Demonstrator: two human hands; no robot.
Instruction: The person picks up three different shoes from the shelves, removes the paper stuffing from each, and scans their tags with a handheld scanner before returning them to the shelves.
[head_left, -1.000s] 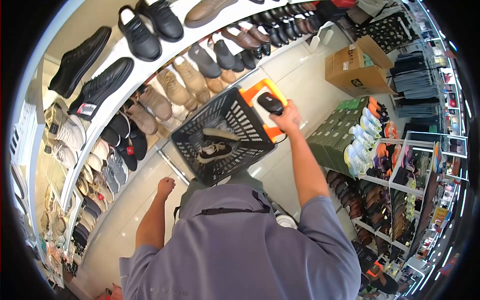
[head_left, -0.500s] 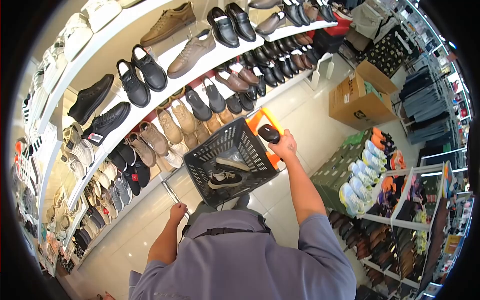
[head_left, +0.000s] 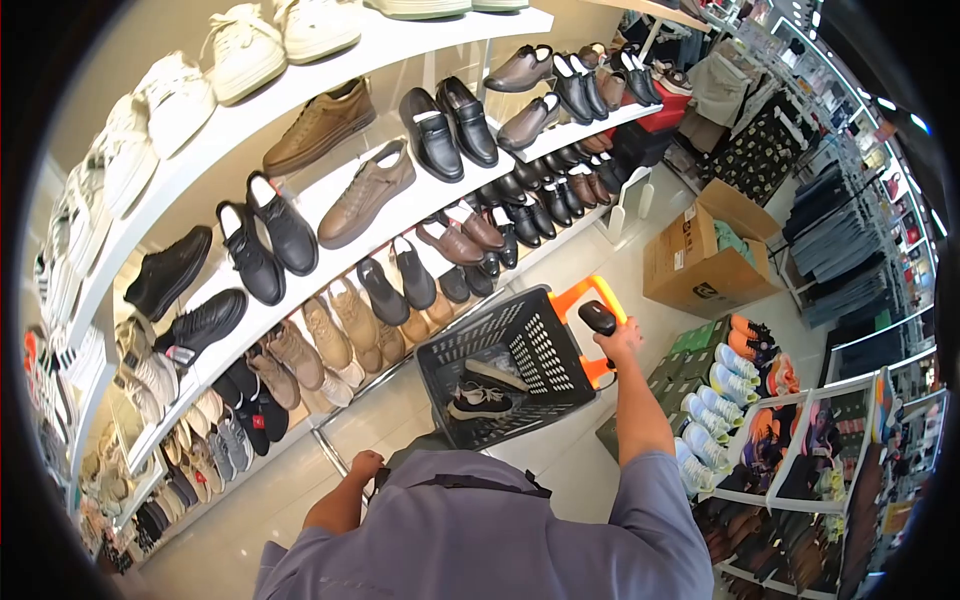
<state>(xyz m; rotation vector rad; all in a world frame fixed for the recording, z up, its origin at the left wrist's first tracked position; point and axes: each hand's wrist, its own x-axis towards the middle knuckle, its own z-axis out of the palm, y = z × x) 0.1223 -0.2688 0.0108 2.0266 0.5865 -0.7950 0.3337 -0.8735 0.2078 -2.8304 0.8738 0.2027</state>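
The basket [head_left: 560,350], dark and slotted, stands just in front of the person's body, its mouth tipped up toward the head. Nearest of the hands, the left hand [head_left: 367,465] hangs low by the hip, fingers curled in, beside a metal rail [head_left: 328,452]; I cannot tell whether it grips anything. The right hand [head_left: 622,342], at the end of an outstretched arm, is wrapped on the orange handle [head_left: 575,292], probably because that is the part made for steering or steadying the load. A rounded black object [head_left: 598,318] sits right at those fingers; whether it is pinched by them or fixed to the handle I cannot tell. The basket's long axis runs from the lower left to the upper right, roughly alongside the shoe shelf [head_left: 392,227], with the handle end pointing to the person's right. Inside, a dark sneaker [head_left: 482,402] with a pale sole lies beside a second shoe [head_left: 497,375] turned on its side, seemingly dropped in loosely rather than arranged. Past the basket, tan boots [head_left: 355,318] fill the lower row, pairs side by side, likely so shoppers can compare them. To the right, light sneakers [head_left: 720,390] top green boxes [head_left: 690,345]; farther off stand an uncovered carton [head_left: 705,275] and hanging jeans [head_left: 830,255].
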